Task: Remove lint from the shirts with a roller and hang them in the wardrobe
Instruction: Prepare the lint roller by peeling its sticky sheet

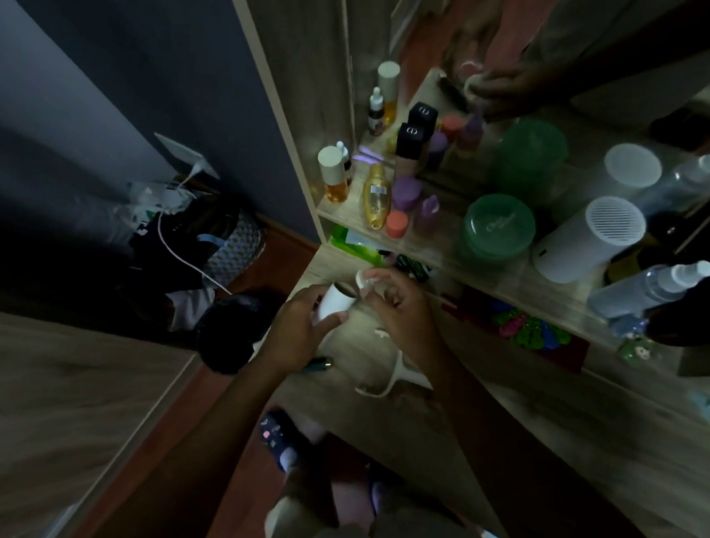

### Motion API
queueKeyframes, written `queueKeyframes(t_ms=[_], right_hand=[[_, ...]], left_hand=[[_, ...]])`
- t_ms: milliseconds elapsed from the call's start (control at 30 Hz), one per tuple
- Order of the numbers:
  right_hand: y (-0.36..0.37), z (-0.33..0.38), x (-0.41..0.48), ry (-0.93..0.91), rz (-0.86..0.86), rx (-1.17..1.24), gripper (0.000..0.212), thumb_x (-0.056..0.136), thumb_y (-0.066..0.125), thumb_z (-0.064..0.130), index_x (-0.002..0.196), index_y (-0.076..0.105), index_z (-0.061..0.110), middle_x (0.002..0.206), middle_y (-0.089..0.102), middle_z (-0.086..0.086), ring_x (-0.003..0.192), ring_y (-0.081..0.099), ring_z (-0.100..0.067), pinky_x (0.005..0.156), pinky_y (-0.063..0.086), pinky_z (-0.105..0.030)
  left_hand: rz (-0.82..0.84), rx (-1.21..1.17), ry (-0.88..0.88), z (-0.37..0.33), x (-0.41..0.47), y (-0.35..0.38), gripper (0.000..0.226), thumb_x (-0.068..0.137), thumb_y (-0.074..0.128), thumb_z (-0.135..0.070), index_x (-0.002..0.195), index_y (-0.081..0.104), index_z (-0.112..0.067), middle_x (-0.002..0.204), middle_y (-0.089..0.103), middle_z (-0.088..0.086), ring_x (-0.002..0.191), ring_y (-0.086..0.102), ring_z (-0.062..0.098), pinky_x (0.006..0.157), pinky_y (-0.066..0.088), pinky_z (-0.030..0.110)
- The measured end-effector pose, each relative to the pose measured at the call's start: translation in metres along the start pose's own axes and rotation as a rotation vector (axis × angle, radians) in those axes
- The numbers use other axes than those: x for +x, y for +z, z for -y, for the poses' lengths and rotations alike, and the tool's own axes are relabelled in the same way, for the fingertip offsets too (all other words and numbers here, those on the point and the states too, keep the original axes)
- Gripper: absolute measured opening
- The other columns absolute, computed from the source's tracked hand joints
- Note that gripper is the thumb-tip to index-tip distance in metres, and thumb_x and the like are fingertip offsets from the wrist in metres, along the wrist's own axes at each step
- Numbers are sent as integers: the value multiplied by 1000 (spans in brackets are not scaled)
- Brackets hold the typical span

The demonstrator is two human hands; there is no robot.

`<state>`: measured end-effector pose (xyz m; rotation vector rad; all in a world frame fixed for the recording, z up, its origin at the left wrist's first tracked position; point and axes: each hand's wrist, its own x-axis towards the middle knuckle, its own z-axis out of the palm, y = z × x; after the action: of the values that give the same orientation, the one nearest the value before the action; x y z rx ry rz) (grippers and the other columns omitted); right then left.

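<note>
The room is dim. Over the wooden dresser top (418, 424), my left hand (298, 336) grips the white cylinder of a lint roller (336, 301). My right hand (401, 310) pinches a curled white strip (363, 280) at the roller's open end. Beneath my right wrist, a white handle-shaped piece (396, 376) lies on the dresser. No shirts are in view.
A shelf (491, 274) above the dresser holds several bottles, green tubs (499, 230), a white cylinder device (586, 238) and spray bottles (654, 285). A mirror behind it reflects them. Bags and a white cable (186, 257) lie on the floor at left. A dark round object (231, 331) sits near the dresser's corner.
</note>
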<state>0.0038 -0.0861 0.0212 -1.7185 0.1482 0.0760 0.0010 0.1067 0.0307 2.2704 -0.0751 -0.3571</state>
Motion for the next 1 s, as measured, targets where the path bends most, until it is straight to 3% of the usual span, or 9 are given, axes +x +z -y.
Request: queueKeyframes(t_ms=[167,300,367,500,633,800,900,1000], right_hand=[[-5,35,-14,-100,93,-1,20,86,75,15,104,71,23,105,71,12,98,65,-3,77,51,-17],[-6,49,-16,-129,139,-17,16,87,73,17,103,71,21,107,72,10,104,65,-4,86,55,-29],[-6,52,-18,-139,158,-11,15,88,73,18,102,70,21,105,72,10,103,66,-5,86,56,-32],[-7,57,-23,-150,169,-21,14,87,73,19,100,70,23,103,71,11,102,66,-6,84,58,-34],[-9,56,-24,-148,152,-47,16,89,72,24,105,71,24,107,70,13,103,65,-7,83,58,-33],[-12,51,-20,-187,153,-18,24,95,63,8,116,73,12,114,71,10,110,64,1,89,51,-15],[-12,45,-17,-173,127,15,25,96,60,6,117,72,13,116,71,7,112,63,1,92,49,-14],[-11,26,-8,-28,10,-3,22,99,59,18,117,71,17,114,71,9,105,64,4,85,48,-11]], left_hand=[[-39,-38,81,-21,-20,-15,58,83,64,-56,123,65,-15,114,67,-2,102,62,14,85,51,32],[-83,-59,87,-32,-30,-20,47,83,70,-44,121,65,-16,112,67,-3,99,61,10,75,43,8],[-106,-73,93,-35,-32,-22,44,84,73,-40,120,66,-17,110,67,-3,98,62,10,73,42,6],[-116,-74,123,-41,-34,-26,37,88,77,-31,120,65,-18,110,67,-3,98,60,2,73,43,9],[-123,-83,158,-46,-32,-26,48,86,67,-49,125,63,-20,114,68,-5,101,62,5,76,46,21],[-97,-71,198,-54,-28,-27,60,96,66,-37,150,42,-28,139,59,-6,116,59,11,83,51,29],[-94,-59,233,-53,-24,-24,50,99,62,-35,145,48,-22,141,58,-7,124,57,10,99,52,40],[-106,-80,204,-52,-16,-22,45,99,60,-38,140,51,-22,134,61,-4,119,60,13,97,53,43]])
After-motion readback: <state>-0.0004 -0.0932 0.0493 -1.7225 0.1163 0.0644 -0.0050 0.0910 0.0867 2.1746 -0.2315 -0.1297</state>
